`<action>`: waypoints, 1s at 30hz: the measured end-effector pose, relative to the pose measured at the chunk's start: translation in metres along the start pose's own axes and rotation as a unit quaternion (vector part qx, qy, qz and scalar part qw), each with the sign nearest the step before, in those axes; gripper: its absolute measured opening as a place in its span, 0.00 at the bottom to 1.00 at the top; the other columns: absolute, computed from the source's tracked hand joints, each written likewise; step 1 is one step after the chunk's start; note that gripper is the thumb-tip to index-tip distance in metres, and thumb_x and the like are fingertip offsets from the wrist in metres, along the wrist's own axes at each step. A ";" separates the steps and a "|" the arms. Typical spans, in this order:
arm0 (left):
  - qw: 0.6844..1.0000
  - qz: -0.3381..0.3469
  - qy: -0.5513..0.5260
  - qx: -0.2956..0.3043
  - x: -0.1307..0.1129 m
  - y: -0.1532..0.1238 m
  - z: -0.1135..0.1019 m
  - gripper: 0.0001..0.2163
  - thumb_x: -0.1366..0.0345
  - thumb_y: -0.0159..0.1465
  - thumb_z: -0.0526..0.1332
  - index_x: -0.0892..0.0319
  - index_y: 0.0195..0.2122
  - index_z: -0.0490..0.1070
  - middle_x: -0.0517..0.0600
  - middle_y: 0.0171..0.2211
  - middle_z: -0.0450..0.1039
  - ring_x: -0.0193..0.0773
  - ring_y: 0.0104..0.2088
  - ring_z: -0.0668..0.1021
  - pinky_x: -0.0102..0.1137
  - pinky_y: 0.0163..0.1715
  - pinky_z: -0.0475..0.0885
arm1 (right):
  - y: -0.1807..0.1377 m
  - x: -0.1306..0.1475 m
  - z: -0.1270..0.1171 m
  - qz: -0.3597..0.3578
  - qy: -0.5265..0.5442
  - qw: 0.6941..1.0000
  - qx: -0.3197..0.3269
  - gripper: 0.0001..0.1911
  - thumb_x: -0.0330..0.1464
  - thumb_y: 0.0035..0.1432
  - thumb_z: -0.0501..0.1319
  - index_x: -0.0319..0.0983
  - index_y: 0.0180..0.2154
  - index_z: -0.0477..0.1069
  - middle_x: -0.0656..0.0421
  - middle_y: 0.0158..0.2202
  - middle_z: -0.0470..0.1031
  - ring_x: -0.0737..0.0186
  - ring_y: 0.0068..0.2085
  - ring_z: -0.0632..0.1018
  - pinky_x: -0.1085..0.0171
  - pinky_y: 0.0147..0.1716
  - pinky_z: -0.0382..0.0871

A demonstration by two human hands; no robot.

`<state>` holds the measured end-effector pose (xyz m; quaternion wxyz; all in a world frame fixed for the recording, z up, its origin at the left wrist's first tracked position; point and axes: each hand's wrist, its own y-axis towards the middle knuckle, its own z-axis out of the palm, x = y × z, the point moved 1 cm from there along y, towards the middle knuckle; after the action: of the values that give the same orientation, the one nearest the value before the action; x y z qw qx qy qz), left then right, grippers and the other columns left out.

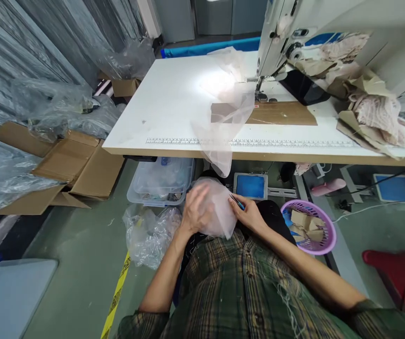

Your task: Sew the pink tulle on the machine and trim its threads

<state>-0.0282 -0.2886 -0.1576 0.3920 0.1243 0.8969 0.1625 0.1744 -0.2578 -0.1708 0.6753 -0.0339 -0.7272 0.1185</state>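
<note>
Below the table edge, over my lap, both hands work a piece of sheer pale fabric [219, 212]. My left hand [195, 207] lies under and against it with its fingers closed into the cloth. On the other side my right hand [248, 214] pinches the fabric's edge and also holds a small blue-handled tool [238, 203], maybe thread snips. A second length of the same sheer fabric [223, 127] runs from the sewing machine [294, 33] needle area across the white table [167, 103] and hangs over its front edge.
A heap of pinkish cloth and brown paper pieces [368, 103] lies at the table's right. Under the table stand a clear plastic bin [160, 181] and a purple basket [311, 226] of scraps. Open cardboard boxes [71, 169] and plastic bags sit left. A red stool [396, 273] is at the right.
</note>
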 end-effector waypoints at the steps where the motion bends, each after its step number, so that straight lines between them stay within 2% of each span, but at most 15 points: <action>1: 0.998 0.019 0.010 0.057 -0.003 0.000 0.007 0.26 0.50 0.66 0.56 0.58 0.61 0.65 0.60 0.60 0.65 0.52 0.61 0.68 0.49 0.60 0.63 | 0.004 0.001 -0.005 -0.025 -0.017 0.999 -0.014 0.21 0.50 0.46 0.70 0.41 0.35 0.78 0.55 0.33 0.80 0.54 0.34 0.77 0.60 0.32 0.72; 2: 0.994 0.030 0.020 0.099 -0.005 -0.001 0.014 0.27 0.50 0.65 0.58 0.58 0.62 0.64 0.61 0.61 0.64 0.53 0.61 0.67 0.50 0.60 0.62 | 0.008 0.005 -0.010 -0.054 -0.033 0.998 -0.031 0.20 0.48 0.48 0.69 0.42 0.38 0.78 0.54 0.39 0.80 0.52 0.39 0.78 0.58 0.38 0.73; 4: 0.989 0.035 0.036 0.141 -0.005 -0.001 0.026 0.28 0.52 0.63 0.60 0.59 0.62 0.64 0.62 0.62 0.63 0.54 0.63 0.66 0.52 0.61 0.62 | 0.020 0.017 -0.015 -0.110 -0.053 0.990 -0.065 0.21 0.48 0.53 0.64 0.41 0.43 0.78 0.52 0.44 0.79 0.51 0.44 0.78 0.55 0.45 0.71; 7: 0.987 0.028 0.041 0.150 -0.001 -0.002 0.034 0.27 0.53 0.64 0.60 0.59 0.62 0.63 0.61 0.62 0.64 0.53 0.63 0.65 0.52 0.61 0.62 | 0.042 0.036 -0.012 -0.150 -0.037 0.985 -0.079 0.22 0.50 0.59 0.58 0.39 0.41 0.77 0.53 0.36 0.79 0.54 0.38 0.77 0.57 0.43 0.71; 10: 0.992 0.021 0.035 0.116 0.000 -0.001 0.026 0.25 0.54 0.66 0.58 0.59 0.62 0.63 0.62 0.61 0.64 0.52 0.62 0.67 0.51 0.60 0.64 | 0.063 0.048 0.001 -0.158 -0.001 0.986 -0.059 0.25 0.54 0.59 0.57 0.39 0.29 0.74 0.58 0.24 0.72 0.60 0.30 0.73 0.61 0.34 0.69; 12: 0.997 0.018 0.029 0.075 -0.003 -0.001 0.017 0.23 0.56 0.67 0.57 0.59 0.61 0.64 0.62 0.60 0.65 0.51 0.61 0.68 0.50 0.59 0.66 | 0.070 0.052 0.012 -0.157 0.030 0.986 -0.037 0.27 0.56 0.57 0.57 0.40 0.23 0.67 0.61 0.21 0.67 0.63 0.26 0.69 0.64 0.27 0.64; 14: 0.999 0.018 0.020 0.031 -0.006 -0.001 0.009 0.21 0.57 0.67 0.57 0.59 0.59 0.66 0.62 0.58 0.66 0.50 0.60 0.70 0.48 0.58 0.68 | 0.071 0.053 0.022 -0.150 0.062 0.987 -0.011 0.29 0.59 0.57 0.55 0.41 0.21 0.61 0.63 0.19 0.61 0.67 0.22 0.63 0.66 0.20 0.58; 17: 0.999 0.030 0.010 -0.018 -0.013 -0.002 -0.001 0.17 0.60 0.67 0.58 0.59 0.55 0.69 0.61 0.55 0.68 0.47 0.56 0.73 0.46 0.55 0.71 | 0.059 0.055 0.029 -0.144 0.099 0.984 0.026 0.29 0.59 0.57 0.54 0.41 0.24 0.59 0.65 0.18 0.57 0.70 0.19 0.57 0.67 0.17 0.52; 21: 0.993 0.049 0.015 -0.103 -0.027 0.003 -0.016 0.12 0.64 0.67 0.59 0.59 0.50 0.72 0.59 0.51 0.71 0.44 0.51 0.76 0.42 0.51 0.74 | 0.024 0.066 0.023 -0.169 0.111 0.978 0.044 0.24 0.53 0.56 0.62 0.40 0.26 0.63 0.65 0.20 0.60 0.70 0.21 0.61 0.67 0.20 0.56; 23: 0.983 0.058 0.011 -0.172 -0.037 0.008 -0.027 0.10 0.65 0.66 0.59 0.59 0.47 0.74 0.57 0.49 0.73 0.43 0.49 0.77 0.42 0.50 0.74 | 0.002 0.072 0.018 -0.231 0.080 0.967 0.070 0.18 0.44 0.59 0.63 0.40 0.26 0.65 0.62 0.24 0.65 0.69 0.24 0.64 0.67 0.23 0.59; 26: 0.962 0.085 -0.028 -0.260 -0.051 0.015 -0.044 0.08 0.68 0.65 0.61 0.58 0.44 0.75 0.54 0.46 0.75 0.40 0.46 0.77 0.39 0.46 0.75 | -0.030 0.076 0.014 -0.353 0.017 0.924 0.146 0.08 0.31 0.60 0.61 0.40 0.28 0.66 0.61 0.27 0.68 0.68 0.26 0.67 0.67 0.25 0.60; 28: 0.953 0.119 -0.057 -0.272 -0.060 0.019 -0.052 0.08 0.69 0.63 0.61 0.57 0.43 0.75 0.52 0.43 0.77 0.39 0.42 0.78 0.37 0.43 0.75 | -0.047 0.075 0.013 -0.407 -0.004 0.896 0.179 0.05 0.27 0.57 0.61 0.40 0.30 0.65 0.61 0.27 0.68 0.68 0.27 0.68 0.67 0.26 0.61; 30: 0.956 0.151 -0.079 -0.240 -0.066 0.022 -0.054 0.06 0.69 0.63 0.61 0.57 0.41 0.76 0.51 0.40 0.79 0.39 0.39 0.79 0.38 0.43 0.74 | -0.059 0.073 0.013 -0.433 -0.018 0.878 0.202 0.07 0.26 0.55 0.61 0.41 0.31 0.64 0.62 0.26 0.67 0.68 0.26 0.67 0.67 0.26 0.61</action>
<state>-0.0224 -0.3023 -0.0711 0.4509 0.1732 0.7685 0.4195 0.1614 -0.3014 -0.0872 0.6385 0.4233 -0.6415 -0.0407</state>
